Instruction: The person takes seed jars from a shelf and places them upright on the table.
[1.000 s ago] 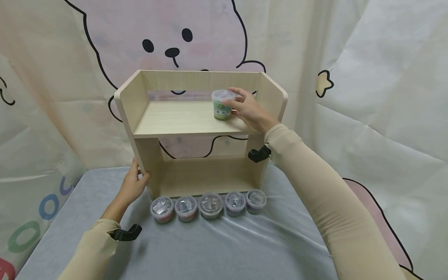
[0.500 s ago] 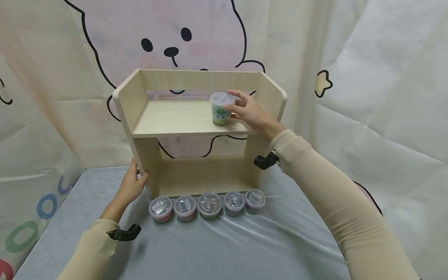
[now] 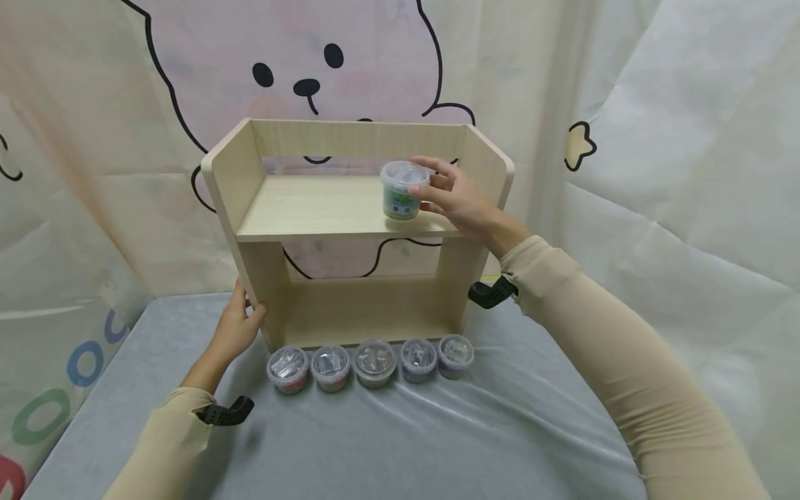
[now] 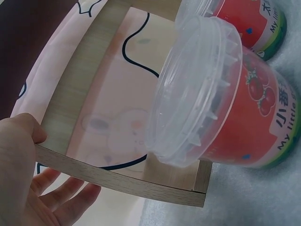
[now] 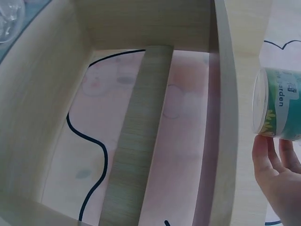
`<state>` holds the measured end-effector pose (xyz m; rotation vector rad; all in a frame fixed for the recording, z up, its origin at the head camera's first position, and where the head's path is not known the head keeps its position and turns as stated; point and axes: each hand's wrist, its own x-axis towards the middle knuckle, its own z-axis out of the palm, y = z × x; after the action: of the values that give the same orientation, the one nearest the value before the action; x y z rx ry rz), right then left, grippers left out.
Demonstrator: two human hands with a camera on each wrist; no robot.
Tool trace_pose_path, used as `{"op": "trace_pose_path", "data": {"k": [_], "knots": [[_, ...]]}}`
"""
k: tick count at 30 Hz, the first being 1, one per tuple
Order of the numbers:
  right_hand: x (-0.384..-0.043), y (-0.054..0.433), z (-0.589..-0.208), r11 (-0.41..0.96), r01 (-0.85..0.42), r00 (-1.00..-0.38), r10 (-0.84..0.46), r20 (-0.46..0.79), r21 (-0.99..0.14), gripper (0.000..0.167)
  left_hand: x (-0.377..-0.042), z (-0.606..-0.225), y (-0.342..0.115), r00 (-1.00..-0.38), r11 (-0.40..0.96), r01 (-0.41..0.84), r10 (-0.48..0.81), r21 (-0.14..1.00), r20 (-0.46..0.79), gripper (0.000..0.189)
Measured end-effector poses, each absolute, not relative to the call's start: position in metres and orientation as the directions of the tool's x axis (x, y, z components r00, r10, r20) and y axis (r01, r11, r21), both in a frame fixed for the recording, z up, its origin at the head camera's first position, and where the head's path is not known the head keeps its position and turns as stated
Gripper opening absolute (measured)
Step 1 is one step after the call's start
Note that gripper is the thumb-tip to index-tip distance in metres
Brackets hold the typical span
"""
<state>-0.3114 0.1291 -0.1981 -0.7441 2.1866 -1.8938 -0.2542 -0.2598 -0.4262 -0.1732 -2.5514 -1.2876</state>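
My right hand point(image 3: 465, 201) pinches a clear-lidded plastic tub with a green label point(image 3: 401, 196) between thumb and fingers. The tub is upright over the upper board of a pale wooden two-tier shelf point(image 3: 300, 208), right of its middle; a faint shadow lies under its base. In the right wrist view, the green tub point(image 5: 282, 103) is at the right edge, partly cut off, with fingers point(image 5: 270, 155) against it. My left hand point(image 3: 237, 326) grips the shelf's left side panel low down. The left wrist view shows its thumb and fingers on either side of that panel point(image 4: 127, 181).
Several lidded tubs stand in a row on the grey cloth in front of the shelf, from a red-labelled tub point(image 3: 288, 369) at left to another tub point(image 3: 455, 356) at right. A printed curtain point(image 3: 531, 83) hangs close behind. The grey cloth point(image 3: 375, 451) covers the table.
The green-labelled tub first comes slightly toward the front of the upper board, then shifts a little right. My right wrist moves right and down. The left hand keeps its grip on the panel.
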Motion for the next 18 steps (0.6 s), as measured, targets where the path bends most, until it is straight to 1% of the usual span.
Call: {"op": "trace_pose_path", "data": {"k": [7, 12, 18], "knots": [[-0.305, 0.14, -0.206, 0.074, -0.287, -0.834, -0.51, 0.211, -0.955, 0.063, -0.255, -0.427, -0.258, -0.947, 0.597, 0.246, -0.019, 0.764, 0.32, 0.07], [-0.297, 0.147, -0.211, 0.079, -0.305, -0.812, -0.543, 0.216, -0.949, 0.064, -0.255, -0.428, -0.258, -0.951, 0.592, 0.233, -0.027, 0.771, 0.308, 0.071], [-0.286, 0.154, -0.219, 0.103, -0.302, -0.809, -0.553, 0.198, -0.948, 0.063, -0.255, -0.43, -0.259, -0.954, 0.583, 0.221, -0.037, 0.782, 0.298, 0.071]]}}
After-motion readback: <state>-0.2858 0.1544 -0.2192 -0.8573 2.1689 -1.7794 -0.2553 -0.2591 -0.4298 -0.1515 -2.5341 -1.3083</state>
